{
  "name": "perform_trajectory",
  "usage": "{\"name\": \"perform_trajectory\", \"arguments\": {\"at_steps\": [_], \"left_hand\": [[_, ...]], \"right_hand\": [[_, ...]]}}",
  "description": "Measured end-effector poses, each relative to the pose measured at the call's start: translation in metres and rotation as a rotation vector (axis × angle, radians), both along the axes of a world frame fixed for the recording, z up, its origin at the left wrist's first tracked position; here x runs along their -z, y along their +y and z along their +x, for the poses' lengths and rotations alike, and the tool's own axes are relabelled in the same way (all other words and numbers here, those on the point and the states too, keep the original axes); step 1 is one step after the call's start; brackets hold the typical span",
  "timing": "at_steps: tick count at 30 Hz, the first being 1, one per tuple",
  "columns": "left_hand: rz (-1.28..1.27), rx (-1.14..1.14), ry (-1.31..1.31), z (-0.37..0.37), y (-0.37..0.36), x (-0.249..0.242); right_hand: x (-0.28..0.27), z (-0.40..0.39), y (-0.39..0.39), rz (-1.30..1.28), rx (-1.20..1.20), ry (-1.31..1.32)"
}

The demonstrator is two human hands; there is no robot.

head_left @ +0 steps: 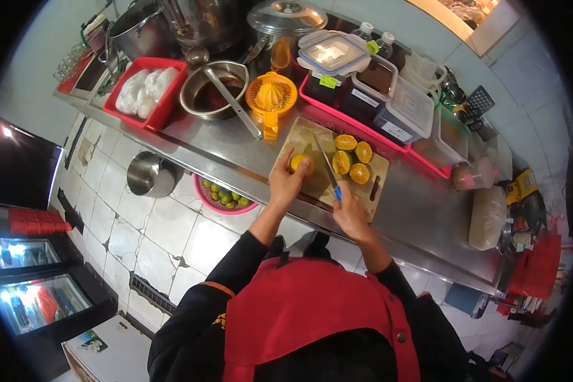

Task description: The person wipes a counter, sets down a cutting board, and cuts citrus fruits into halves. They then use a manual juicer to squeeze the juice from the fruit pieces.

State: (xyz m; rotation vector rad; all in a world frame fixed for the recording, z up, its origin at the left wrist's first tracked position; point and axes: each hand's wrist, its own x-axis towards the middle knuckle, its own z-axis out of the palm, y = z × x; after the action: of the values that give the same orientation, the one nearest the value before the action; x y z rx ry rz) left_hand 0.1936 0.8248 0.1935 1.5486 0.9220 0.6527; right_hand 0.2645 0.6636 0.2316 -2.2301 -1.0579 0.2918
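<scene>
My left hand (288, 177) is closed around an orange citrus half (297, 162) at the left side of the cutting board (291, 137). In my right hand (351, 213) is a knife (326, 158) with a blue handle, its blade pointing away from me over the board. Several cut orange halves (342, 163) with greenish rinds lie to the right of the blade, most with the cut face up. Beyond the board's left corner stands an orange citrus juicer (271, 95) with a ridged cone. My fingers cover part of the held fruit.
Left of the juicer, a metal bowl (188, 102) holds dark liquid, with a ladle (226, 92) across it. A red basket (118, 105) contains white bags. Lidded containers (404, 114) stand in a pink tray behind the board. On the floor are a pink basket (204, 198) of green citrus and a metal pot (151, 175).
</scene>
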Motion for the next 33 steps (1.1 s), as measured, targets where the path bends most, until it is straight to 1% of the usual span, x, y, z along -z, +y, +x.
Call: {"name": "perform_trajectory", "arguments": {"at_steps": [1,3,4,6,7,9,10,12,14,16,18,19,21,22,23,24,26,27,29,31,32,33], "left_hand": [[-0.002,0.010,-0.004,0.009,-0.004,-0.001],[-0.305,0.050,-0.050,0.021,-0.010,-0.003],[-0.305,0.059,-0.050,0.022,-0.011,-0.002],[-0.433,0.117,-0.206,0.021,-0.010,-0.002],[-0.433,0.123,-0.205,0.020,-0.007,-0.004],[-0.258,0.258,-0.017,0.018,-0.003,-0.012],[-0.260,0.259,-0.016,0.018,-0.005,-0.018],[-0.236,0.162,0.044,0.019,-0.007,-0.030],[-0.206,0.177,0.061,0.025,0.001,0.003],[-0.179,0.189,0.082,0.025,0.004,0.009],[-0.022,0.255,0.044,0.023,0.005,0.010],[-0.026,0.252,0.046,0.022,0.004,0.002],[0.224,0.300,0.193,0.021,0.001,-0.012],[0.222,0.301,0.195,0.022,0.000,-0.008],[0.244,0.259,0.139,0.024,-0.001,-0.001],[0.265,0.215,0.082,0.026,-0.001,0.003],[0.221,0.234,0.131,0.023,-0.001,-0.011],[0.177,0.251,0.177,0.023,0.000,-0.018],[0.158,0.233,0.152,0.022,0.000,-0.019],[0.129,0.217,0.147,0.022,0.001,-0.012],[0.122,0.209,0.142,0.023,0.003,-0.014],[0.143,0.226,0.159,0.023,0.003,-0.018]], "right_hand": [[0.003,-0.001,0.003,0.003,-0.011,-0.001],[0.001,-0.002,0.010,0.049,-0.017,-0.016],[-0.001,0.001,0.009,0.049,-0.009,-0.017],[-0.004,0.006,0.007,-0.048,-0.008,0.031],[-0.006,0.006,0.005,-0.047,-0.003,0.031],[-0.011,0.002,-0.001,0.015,-0.036,-0.049],[-0.015,-0.001,-0.003,0.013,-0.035,-0.048],[-0.020,-0.007,-0.007,-0.130,-0.048,-0.011],[-0.017,-0.010,-0.010,-0.159,-0.048,-0.031],[-0.022,-0.011,-0.008,-0.191,-0.051,-0.046],[-0.032,-0.009,-0.003,-0.371,-0.040,-0.019],[-0.032,-0.005,0.004,-0.374,-0.044,-0.017],[-0.033,0.009,0.028,-0.309,-0.039,-0.030],[-0.022,0.019,0.043,-0.215,-0.061,-0.065],[-0.011,0.030,0.057,-0.119,-0.081,-0.102],[-0.014,0.037,0.065,-0.119,-0.080,-0.103],[-0.023,0.043,0.077,-0.302,-0.139,0.050],[-0.017,0.044,0.070,-0.301,-0.138,0.047],[0.002,0.040,0.040,-0.193,-0.165,-0.064],[-0.040,0.012,0.009,-0.312,-0.144,-0.036],[-0.045,0.010,0.008,-0.319,-0.152,-0.042],[-0.048,0.008,0.006,-0.422,-0.134,0.006]]}}
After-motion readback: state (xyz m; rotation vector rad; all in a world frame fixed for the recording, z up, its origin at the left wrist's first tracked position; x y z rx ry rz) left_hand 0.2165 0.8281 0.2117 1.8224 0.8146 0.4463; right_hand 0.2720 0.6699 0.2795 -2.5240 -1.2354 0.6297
